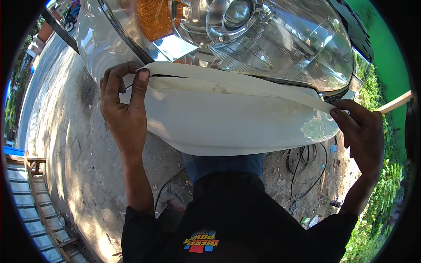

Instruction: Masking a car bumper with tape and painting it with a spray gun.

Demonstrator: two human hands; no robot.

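Note:
A pale strip of masking tape (250, 82) stretches in a shallow curve between my two hands, along the lower edge of a clear car headlight (285, 48). My left hand (125, 107) pinches its left end between thumb and fingers, close to the headlight's lower left corner. At the other end, my right hand (362, 131) grips the strip with thumb and fingertips, just off the headlight's right corner. Beneath it, another pale band (193, 85) runs along the top of the glossy white bumper (228, 120). Whether the held strip touches the bumper, I cannot tell.
Black cable (301, 175) lies looped on the dirt ground (87, 144) to the right of my legs. A wooden frame with metal sheets (37, 206) is at the lower left. Green plants (377, 210) and a green wall (388, 39) border the right side.

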